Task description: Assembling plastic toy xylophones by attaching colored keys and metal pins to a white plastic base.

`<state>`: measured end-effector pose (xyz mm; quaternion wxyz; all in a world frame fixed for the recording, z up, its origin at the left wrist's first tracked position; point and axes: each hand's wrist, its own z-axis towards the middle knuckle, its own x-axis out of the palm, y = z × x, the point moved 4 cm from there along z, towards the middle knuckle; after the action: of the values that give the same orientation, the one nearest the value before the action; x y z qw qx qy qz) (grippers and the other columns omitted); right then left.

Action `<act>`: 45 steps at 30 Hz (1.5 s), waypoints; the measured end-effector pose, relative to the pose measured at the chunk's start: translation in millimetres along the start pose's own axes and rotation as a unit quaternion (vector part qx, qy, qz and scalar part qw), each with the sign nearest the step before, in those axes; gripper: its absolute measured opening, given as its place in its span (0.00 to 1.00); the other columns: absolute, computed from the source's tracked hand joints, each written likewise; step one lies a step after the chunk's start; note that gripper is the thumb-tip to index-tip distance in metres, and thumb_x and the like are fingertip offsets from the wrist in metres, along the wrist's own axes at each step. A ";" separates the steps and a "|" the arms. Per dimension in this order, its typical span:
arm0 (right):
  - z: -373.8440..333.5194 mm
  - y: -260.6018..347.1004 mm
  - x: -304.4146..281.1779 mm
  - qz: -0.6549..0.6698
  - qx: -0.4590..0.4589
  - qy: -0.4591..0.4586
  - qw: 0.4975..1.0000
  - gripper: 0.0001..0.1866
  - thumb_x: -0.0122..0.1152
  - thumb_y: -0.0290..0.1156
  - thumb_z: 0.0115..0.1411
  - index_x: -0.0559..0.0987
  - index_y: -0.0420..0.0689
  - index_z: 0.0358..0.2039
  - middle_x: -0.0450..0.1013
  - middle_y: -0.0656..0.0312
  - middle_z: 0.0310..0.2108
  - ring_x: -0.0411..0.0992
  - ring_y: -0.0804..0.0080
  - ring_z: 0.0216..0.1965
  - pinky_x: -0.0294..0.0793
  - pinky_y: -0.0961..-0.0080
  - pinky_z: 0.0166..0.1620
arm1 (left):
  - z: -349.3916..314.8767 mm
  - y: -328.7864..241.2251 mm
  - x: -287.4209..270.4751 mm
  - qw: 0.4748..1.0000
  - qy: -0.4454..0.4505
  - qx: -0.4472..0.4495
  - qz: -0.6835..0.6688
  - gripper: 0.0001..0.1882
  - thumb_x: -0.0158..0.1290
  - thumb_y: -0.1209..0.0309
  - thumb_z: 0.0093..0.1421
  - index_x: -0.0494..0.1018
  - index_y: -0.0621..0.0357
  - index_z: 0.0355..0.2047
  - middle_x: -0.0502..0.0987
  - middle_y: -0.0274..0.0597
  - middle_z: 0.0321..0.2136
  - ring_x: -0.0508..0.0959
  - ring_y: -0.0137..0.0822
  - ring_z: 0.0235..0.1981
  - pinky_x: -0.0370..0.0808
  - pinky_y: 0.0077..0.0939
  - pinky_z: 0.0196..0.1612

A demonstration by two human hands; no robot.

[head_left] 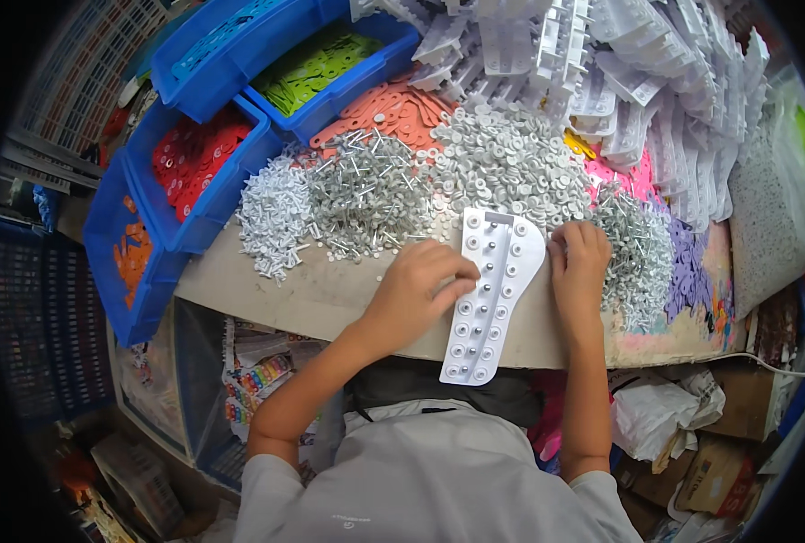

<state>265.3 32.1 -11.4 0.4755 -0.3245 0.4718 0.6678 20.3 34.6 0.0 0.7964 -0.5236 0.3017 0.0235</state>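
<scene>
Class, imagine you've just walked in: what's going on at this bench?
A person in a grey shirt is working at a crowded bench. The left hand is over the left side of a white, foot-shaped plate, where round pieces line both sides and metal studs run down the middle. The right hand is just right of the plate, near a heap of grey washers; whether either hand grips anything is unclear. Metal pins and small white pieces lie heaped farther left.

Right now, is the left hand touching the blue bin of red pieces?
Apart: the head view plainly shows white pins and tabletop between the left hand and the blue bin.
</scene>
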 end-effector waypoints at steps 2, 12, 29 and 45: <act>-3.9 2.7 -5.5 0.006 0.003 -0.003 1.000 0.06 0.63 0.22 0.57 0.77 0.40 0.35 0.72 0.57 0.35 0.69 0.57 0.42 0.64 0.62 0.50 | -9.3 -2.2 4.6 0.999 0.016 -0.004 -0.034 0.04 0.62 0.73 0.57 0.80 0.58 0.33 0.78 0.38 0.32 0.77 0.40 0.36 0.70 0.34 0.47; -39.2 53.4 -27.1 0.309 0.021 0.207 0.928 0.05 0.65 0.21 0.55 0.81 0.39 0.34 0.75 0.58 0.31 0.71 0.62 0.39 0.68 0.71 0.45 | -27.6 3.3 22.9 0.994 0.038 -0.081 -0.068 0.05 0.62 0.74 0.57 0.80 0.58 0.34 0.77 0.39 0.30 0.76 0.39 0.32 0.73 0.32 0.38; -61.6 60.4 -14.3 0.185 -0.127 0.042 0.974 0.11 0.69 0.16 0.48 0.78 0.40 0.31 0.71 0.57 0.32 0.69 0.56 0.36 0.70 0.64 0.40 | 0.3 11.2 -2.6 0.983 -0.101 0.049 0.147 0.09 0.63 0.76 0.54 0.82 0.56 0.36 0.77 0.39 0.31 0.75 0.41 0.34 0.70 0.35 0.40; -20.3 4.3 -6.5 0.078 0.046 0.029 0.995 0.04 0.60 0.23 0.60 0.76 0.41 0.36 0.73 0.57 0.35 0.69 0.58 0.42 0.64 0.63 0.49 | 52.2 50.5 1.3 0.920 -0.062 0.083 0.378 0.02 0.57 0.74 0.55 0.77 0.57 0.28 0.73 0.38 0.32 0.73 0.39 0.40 0.68 0.34 0.47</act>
<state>263.2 10.5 -11.3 0.4226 -0.2834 0.5396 0.6707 27.3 101.2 -28.0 0.7857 -0.3002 0.4283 0.3304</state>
